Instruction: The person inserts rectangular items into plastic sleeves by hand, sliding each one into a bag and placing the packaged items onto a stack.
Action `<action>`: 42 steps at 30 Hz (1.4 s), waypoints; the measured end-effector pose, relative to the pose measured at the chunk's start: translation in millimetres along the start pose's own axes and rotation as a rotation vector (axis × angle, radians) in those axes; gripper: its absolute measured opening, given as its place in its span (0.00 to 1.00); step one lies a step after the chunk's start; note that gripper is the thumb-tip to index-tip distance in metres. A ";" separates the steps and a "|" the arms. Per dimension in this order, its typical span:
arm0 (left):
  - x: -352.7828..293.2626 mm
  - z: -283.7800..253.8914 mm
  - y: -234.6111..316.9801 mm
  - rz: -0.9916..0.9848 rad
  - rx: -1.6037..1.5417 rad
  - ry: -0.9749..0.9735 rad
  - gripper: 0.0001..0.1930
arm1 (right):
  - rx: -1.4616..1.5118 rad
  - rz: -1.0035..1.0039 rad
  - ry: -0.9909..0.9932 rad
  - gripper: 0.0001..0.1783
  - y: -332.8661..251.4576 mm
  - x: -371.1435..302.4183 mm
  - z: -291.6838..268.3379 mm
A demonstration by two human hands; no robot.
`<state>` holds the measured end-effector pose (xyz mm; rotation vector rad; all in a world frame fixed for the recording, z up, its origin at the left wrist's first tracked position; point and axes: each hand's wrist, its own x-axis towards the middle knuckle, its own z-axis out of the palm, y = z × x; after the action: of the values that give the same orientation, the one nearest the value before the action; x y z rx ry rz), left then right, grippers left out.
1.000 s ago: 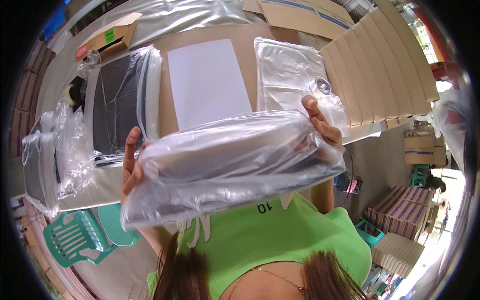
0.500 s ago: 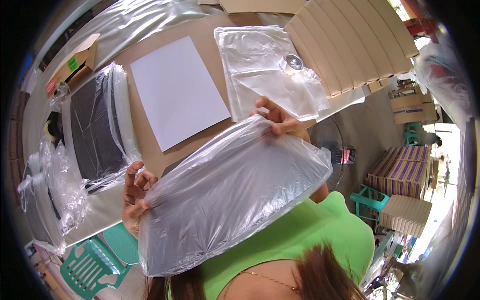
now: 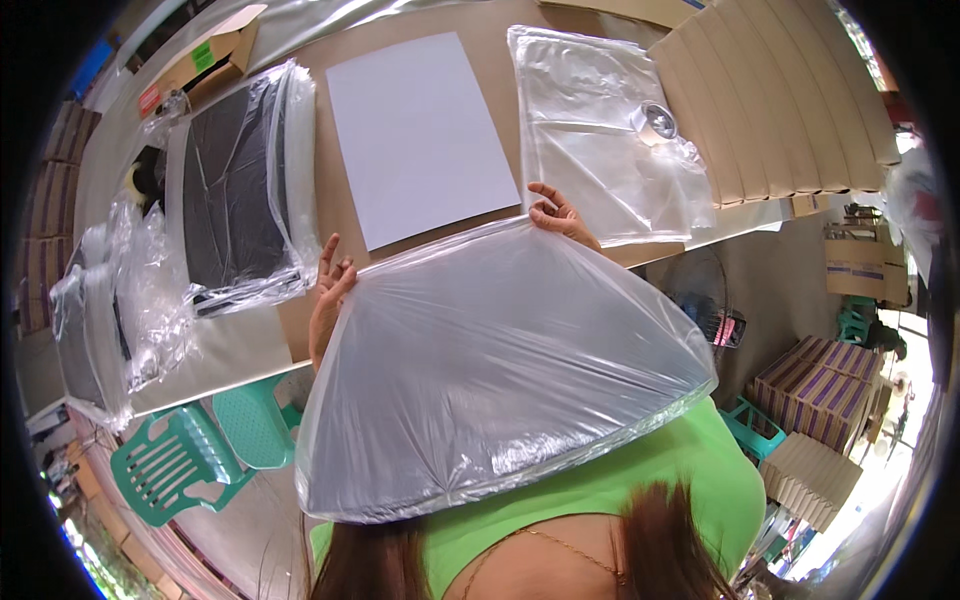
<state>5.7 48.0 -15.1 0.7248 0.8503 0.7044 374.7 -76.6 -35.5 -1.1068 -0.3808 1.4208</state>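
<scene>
A large translucent plastic bag (image 3: 510,370) is stretched between my hands and hangs down in front of my green top. My left hand (image 3: 330,295) pinches its upper left corner, with the other fingers raised. At the upper right corner my right hand (image 3: 562,218) pinches the same edge between thumb and fingers. Something greyish shows dimly through the film; I cannot tell if it is inside. Just beyond the bag, a white sheet (image 3: 420,140) lies flat on the brown table cover (image 3: 345,205). Right of it lies a stack of clear plastic bags (image 3: 585,110) with a tape roll (image 3: 655,122) on top.
Dark flat goods in clear plastic (image 3: 237,185) are stacked on the left, by crumpled plastic (image 3: 150,290) and an opened carton (image 3: 215,52). Folded cardboard (image 3: 770,100) fills the far right. Green chairs (image 3: 180,460) stand lower left; a fan (image 3: 700,295) stands right of the table.
The bag's top edge is now more level and the bag hangs wider. My left hand has risen and moved right. The view has shifted, so the table things appear farther right and higher.
</scene>
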 end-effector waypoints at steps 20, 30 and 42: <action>6.9 -11.5 -21.1 0.182 0.414 -0.022 0.24 | -0.569 -0.215 0.030 0.18 1.8 -3.5 10.6; 2.6 -17.8 -27.5 0.224 0.556 0.064 0.22 | -1.046 -0.486 0.198 0.19 9.6 -3.3 24.3; -30.7 -0.5 0.0 0.364 0.708 -0.202 0.21 | -1.098 -0.656 -0.288 0.15 8.2 -22.9 1.2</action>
<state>-9.3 24.2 -2.9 1.5889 0.7860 0.6300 364.5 -98.4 -32.4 -1.4056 -1.6975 0.7139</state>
